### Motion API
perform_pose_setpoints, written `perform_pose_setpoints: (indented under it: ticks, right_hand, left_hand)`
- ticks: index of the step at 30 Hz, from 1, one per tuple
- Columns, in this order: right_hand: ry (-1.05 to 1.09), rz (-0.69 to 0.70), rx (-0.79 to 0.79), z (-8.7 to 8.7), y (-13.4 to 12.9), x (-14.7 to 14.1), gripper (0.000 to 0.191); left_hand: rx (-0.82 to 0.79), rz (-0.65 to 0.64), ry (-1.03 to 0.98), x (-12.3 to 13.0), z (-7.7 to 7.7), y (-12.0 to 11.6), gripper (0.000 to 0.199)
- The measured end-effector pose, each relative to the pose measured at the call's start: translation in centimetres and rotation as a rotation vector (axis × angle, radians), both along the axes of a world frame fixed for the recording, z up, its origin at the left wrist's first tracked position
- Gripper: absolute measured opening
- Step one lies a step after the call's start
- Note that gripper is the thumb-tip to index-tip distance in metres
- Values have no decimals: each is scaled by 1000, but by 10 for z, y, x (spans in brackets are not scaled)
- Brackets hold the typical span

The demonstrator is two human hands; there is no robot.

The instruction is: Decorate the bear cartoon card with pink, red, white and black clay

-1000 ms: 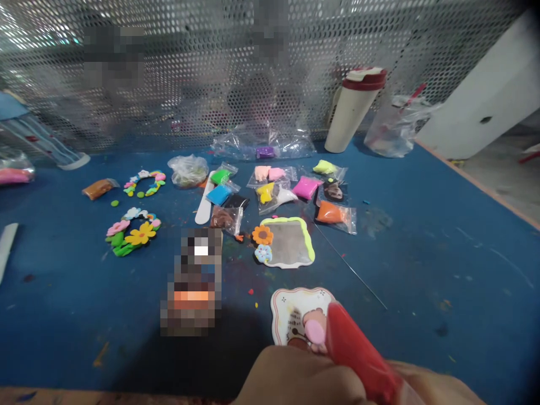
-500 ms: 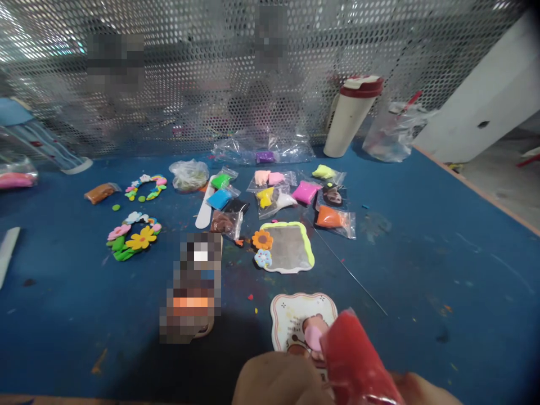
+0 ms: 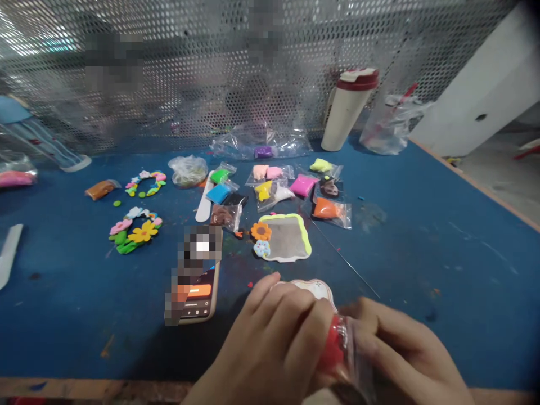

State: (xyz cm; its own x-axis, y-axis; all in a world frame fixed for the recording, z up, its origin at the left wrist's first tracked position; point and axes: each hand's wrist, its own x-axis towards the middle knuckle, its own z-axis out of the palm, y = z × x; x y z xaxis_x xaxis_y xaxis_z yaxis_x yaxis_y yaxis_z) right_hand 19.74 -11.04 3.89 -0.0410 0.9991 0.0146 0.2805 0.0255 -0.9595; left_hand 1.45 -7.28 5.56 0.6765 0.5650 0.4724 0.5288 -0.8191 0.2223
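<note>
With left hand curled over a bag of red clay at bottom centre-right, right hand apparently pinching its clear plastic end between thumb and fingers. Seems to be working at the bag's mouth; likely calls for steady left pressure and careful right fingertips. Backs up, knuckles bent, wrists angling inward from the bottom edge. Leaves showing, just beyond, a white printed plaque's upper edge; faces, at centre, a mirror-like panel.

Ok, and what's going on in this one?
A person holds a red packet at the blue table's near edge: the left hand wraps its red part, the right hand has its clear plastic end. Whether it's open is unclear. The hands partly hide a white board; beyond it lies a flower-trimmed frame.
</note>
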Motion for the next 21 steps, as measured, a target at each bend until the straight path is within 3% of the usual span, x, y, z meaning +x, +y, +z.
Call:
perform_pose_setpoints:
  ticks: [4,6,13,21]
  right_hand:
    - [-71,-158,186,0,7,-3,19]
    - [-122,-158,279,1,10,-2,12]
    - [-276,36,267,5,16,-4,15]
    - [-640,34,431,4,7,-12,18]
  left_hand:
    - [2,76,7,1,-8,1,30]
    - [15,110,29,3,-12,1,31]
    - [92,199,86,10,-18,6,19]
    - [205,213,106,13,-15,6,21]
